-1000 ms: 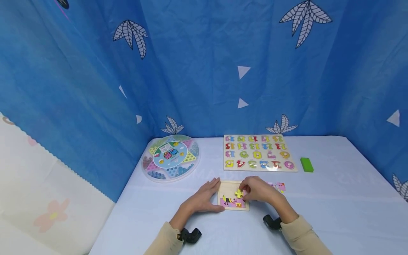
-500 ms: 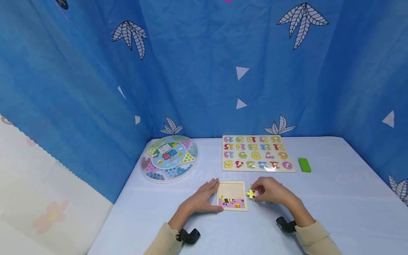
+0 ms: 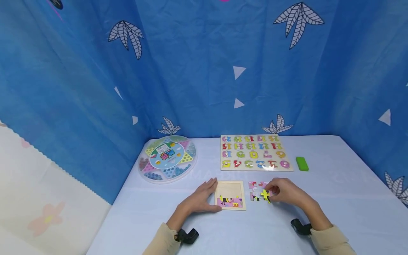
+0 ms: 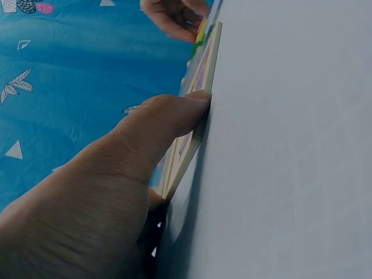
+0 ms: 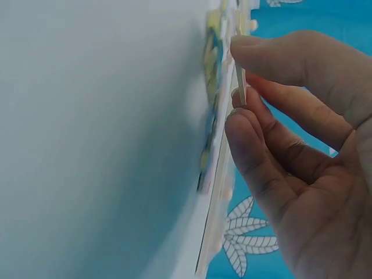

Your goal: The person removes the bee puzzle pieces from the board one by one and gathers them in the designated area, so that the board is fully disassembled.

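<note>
My left hand (image 3: 201, 199) lies at the left side of a small wooden puzzle tray (image 3: 230, 187), fingers straight along its edge and thumb on the near corner. In the left wrist view the thumb (image 4: 174, 113) presses the tray's rim. A strip of pink puzzle with a bee (image 3: 227, 201) fills the tray's near part; bare wood shows above it. My right hand (image 3: 286, 191) pinches a yellow puzzle piece (image 3: 265, 194) over loose pink pieces (image 3: 254, 186) to the right of the tray. The right wrist view shows this piece edge-on between thumb and fingers.
Behind the tray lies a number puzzle board (image 3: 255, 150). A round Chinese checkers set (image 3: 168, 159) sits at the back left, and a green block (image 3: 302, 164) at the back right. A blue curtain (image 3: 191, 71) hangs beyond the white table (image 3: 242, 233).
My right hand has carried the yellow puzzle piece from over the tray rightward to the loose pieces, uncovering several of them. My left hand keeps its place at the tray.
</note>
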`<action>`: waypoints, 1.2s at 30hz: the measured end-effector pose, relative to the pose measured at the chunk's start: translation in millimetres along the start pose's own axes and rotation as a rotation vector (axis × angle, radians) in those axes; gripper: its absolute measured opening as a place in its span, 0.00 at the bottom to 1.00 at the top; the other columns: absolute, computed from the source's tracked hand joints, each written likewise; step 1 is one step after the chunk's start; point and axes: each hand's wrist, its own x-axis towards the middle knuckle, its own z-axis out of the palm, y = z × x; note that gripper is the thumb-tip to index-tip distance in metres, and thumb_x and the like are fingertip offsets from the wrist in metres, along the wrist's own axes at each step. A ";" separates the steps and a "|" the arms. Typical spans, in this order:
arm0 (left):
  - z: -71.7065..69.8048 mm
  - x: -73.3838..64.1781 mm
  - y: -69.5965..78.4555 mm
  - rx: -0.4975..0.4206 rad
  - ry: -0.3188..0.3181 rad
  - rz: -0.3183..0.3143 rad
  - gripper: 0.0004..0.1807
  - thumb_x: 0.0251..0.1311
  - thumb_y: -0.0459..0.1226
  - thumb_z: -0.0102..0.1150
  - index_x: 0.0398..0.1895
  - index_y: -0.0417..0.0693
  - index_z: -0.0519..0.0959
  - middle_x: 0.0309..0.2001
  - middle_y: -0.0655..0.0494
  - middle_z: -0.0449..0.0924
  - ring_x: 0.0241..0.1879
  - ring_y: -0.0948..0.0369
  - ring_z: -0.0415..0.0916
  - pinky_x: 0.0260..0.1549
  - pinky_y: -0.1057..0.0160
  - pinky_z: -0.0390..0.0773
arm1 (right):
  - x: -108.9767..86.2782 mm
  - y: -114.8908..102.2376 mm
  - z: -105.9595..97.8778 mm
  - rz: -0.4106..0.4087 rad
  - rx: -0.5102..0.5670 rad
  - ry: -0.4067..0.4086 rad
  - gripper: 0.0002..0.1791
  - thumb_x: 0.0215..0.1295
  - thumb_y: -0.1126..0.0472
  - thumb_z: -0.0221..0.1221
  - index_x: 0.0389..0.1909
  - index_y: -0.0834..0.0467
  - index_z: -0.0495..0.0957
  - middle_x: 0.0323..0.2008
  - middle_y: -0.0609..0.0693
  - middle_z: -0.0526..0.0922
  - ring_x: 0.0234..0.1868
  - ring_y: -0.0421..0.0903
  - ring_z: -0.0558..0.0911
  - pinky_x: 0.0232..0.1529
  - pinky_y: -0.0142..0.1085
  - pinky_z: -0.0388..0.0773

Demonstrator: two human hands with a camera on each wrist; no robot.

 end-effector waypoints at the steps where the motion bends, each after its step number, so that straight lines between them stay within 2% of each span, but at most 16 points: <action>1: 0.2 0.0 -0.1 0.000 -0.001 -0.002 0.57 0.51 0.63 0.63 0.78 0.47 0.48 0.79 0.56 0.44 0.79 0.58 0.41 0.77 0.54 0.48 | -1.4 1.7 -0.6 0.004 -0.002 -0.001 0.15 0.45 0.66 0.73 0.37 0.55 0.86 0.29 0.44 0.78 0.32 0.42 0.72 0.30 0.26 0.75; 6: 1.0 0.0 -0.7 -0.005 -0.003 -0.009 0.57 0.51 0.63 0.63 0.78 0.47 0.48 0.79 0.56 0.44 0.79 0.58 0.41 0.77 0.54 0.48 | -8.4 8.9 -5.0 0.033 0.005 -0.003 0.15 0.45 0.65 0.74 0.36 0.55 0.86 0.30 0.44 0.79 0.33 0.42 0.73 0.31 0.26 0.76; 13: 0.2 -1.0 0.2 0.003 -0.001 -0.006 0.57 0.52 0.63 0.63 0.77 0.46 0.49 0.79 0.55 0.45 0.79 0.58 0.41 0.77 0.54 0.48 | -16.2 20.8 -10.4 0.032 -0.005 -0.007 0.15 0.46 0.66 0.74 0.38 0.56 0.85 0.31 0.45 0.79 0.33 0.42 0.73 0.31 0.25 0.77; 17: 0.6 -0.5 -0.5 0.008 0.001 0.001 0.57 0.52 0.63 0.63 0.78 0.47 0.49 0.79 0.55 0.45 0.79 0.58 0.41 0.77 0.54 0.48 | -18.7 25.1 -13.8 0.068 -0.020 -0.003 0.16 0.46 0.66 0.73 0.38 0.57 0.85 0.32 0.45 0.80 0.34 0.42 0.73 0.32 0.27 0.77; 21: -0.1 -0.2 -0.6 0.008 0.008 0.009 0.57 0.52 0.63 0.62 0.78 0.46 0.48 0.79 0.55 0.45 0.79 0.58 0.41 0.77 0.53 0.48 | -19.7 27.5 -16.3 0.087 -0.025 -0.003 0.16 0.46 0.66 0.74 0.39 0.57 0.85 0.32 0.46 0.79 0.34 0.43 0.73 0.32 0.28 0.78; 36: -0.4 0.9 -1.1 0.007 0.010 0.024 0.57 0.52 0.62 0.63 0.77 0.44 0.49 0.79 0.53 0.45 0.79 0.55 0.42 0.77 0.52 0.48 | -18.0 26.6 -13.5 0.078 -0.037 -0.014 0.14 0.45 0.66 0.73 0.37 0.57 0.85 0.31 0.45 0.79 0.33 0.42 0.73 0.33 0.29 0.79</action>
